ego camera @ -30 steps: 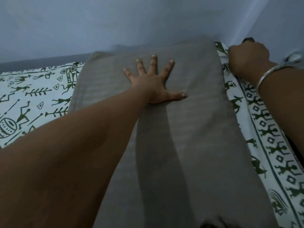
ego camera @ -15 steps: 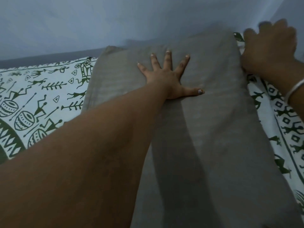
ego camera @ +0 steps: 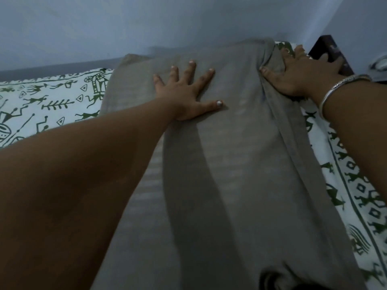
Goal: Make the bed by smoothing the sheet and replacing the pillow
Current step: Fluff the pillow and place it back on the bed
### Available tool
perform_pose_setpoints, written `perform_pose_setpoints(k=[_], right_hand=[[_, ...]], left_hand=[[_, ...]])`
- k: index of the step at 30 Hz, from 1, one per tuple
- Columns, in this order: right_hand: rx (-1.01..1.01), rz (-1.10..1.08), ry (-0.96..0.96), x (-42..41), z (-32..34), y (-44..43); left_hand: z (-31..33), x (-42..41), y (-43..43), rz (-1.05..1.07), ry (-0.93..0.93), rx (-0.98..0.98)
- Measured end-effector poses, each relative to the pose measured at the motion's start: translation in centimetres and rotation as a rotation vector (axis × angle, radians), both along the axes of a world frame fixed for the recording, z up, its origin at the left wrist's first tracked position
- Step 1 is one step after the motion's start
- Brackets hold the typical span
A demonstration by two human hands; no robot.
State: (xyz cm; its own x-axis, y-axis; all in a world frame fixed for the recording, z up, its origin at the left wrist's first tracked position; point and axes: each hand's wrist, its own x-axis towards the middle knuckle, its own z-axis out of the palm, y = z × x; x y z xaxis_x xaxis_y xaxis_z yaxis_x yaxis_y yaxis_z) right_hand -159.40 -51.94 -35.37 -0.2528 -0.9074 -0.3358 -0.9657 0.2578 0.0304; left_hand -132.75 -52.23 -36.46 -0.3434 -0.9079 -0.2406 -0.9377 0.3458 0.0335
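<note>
Pillow goes back on the bed: my left hand [ego camera: 186, 95] lies flat, fingers spread wide, holding nothing, palm down on the far half of the grey pillow [ego camera: 230, 164]. My right hand [ego camera: 301, 74], a silver bangle [ego camera: 337, 91] at its wrist, rests open on the pillow's far right edge, its thumb [ego camera: 264, 70] at a bunched ridge of the cover; whether it pinches the cloth I cannot tell.

The pillow runs lengthwise from beneath me past both hands to the blue wall [ego camera: 146, 24], lying on the white sheet [ego camera: 52, 101] with green figures, which shows to the left of my left hand and below and to the right of my right wrist. A dark object [ego camera: 328, 51] sits just beyond my right fingertips.

I judge the step in hand to be settling and flattening the pillow. To do it well, I would keep the left palm as an anchor and sweep the right hand toward me along the ridge, drawing the slack cover out to the edge instead of pushing it inward. Press evenly, so the pillow does not drag the sheet beneath into new wrinkles.
</note>
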Motion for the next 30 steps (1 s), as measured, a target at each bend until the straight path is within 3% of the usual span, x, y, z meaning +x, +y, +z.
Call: perform_pose_setpoints(k=[3,5,6,8,9,12,14,16,18,21,23,26,28,30], right_hand=[[-0.220,-0.114,0.164,2.6,2.0,0.5],[-0.565,0.062,0.184,5.0,2.2,1.3],[-0.628,0.245,0.154,6.4,1.9,1.6],[-0.432,0.556,0.073,8.2,0.5,2.2],[-0.296,0.554,0.033,8.1,-0.4,2.4],[-0.147,0.131,-0.043,4.7,-1.7,2.4],[-0.067,-0.007,-0.047,3.8,-0.6,2.6],[-0.015,0.006,0.074,4.5,0.2,2.5],[-0.008,0.029,0.316,6.2,0.7,2.5],[-0.160,0.086,0.554,8.8,1.6,3.6],[-0.297,0.268,0.429,10.7,1.1,5.2],[-0.199,0.302,0.076,13.2,-0.2,8.7],[-0.109,0.220,0.017,14.2,-0.4,11.5],[-0.089,0.279,0.029,14.9,0.0,14.0]], left_hand=[[0.1,2.7,0.3,0.044,-0.052,-0.068],[-0.4,3.5,0.7,-0.026,-0.067,-0.108],[-0.7,3.6,0.9,-0.044,-0.056,-0.101],[-1.2,3.5,1.1,-0.029,-0.046,-0.079],[-1.3,3.4,1.1,-0.020,-0.048,-0.070],[-1.4,3.3,0.9,-0.012,-0.038,-0.074],[-1.1,3.3,1.2,0.017,-0.066,-0.065],[-0.9,2.6,1.7,0.099,-0.100,-0.050],[-0.5,1.7,2.4,0.189,-0.157,-0.060],[0.6,1.1,3.5,0.212,-0.203,-0.138],[0.8,1.6,4.5,0.167,-0.113,-0.192],[0.3,3.9,7.0,0.053,0.009,-0.108],[-0.3,5.9,9.2,0.009,-0.006,-0.045],[0.2,7.4,11.2,-0.003,-0.026,-0.045]])
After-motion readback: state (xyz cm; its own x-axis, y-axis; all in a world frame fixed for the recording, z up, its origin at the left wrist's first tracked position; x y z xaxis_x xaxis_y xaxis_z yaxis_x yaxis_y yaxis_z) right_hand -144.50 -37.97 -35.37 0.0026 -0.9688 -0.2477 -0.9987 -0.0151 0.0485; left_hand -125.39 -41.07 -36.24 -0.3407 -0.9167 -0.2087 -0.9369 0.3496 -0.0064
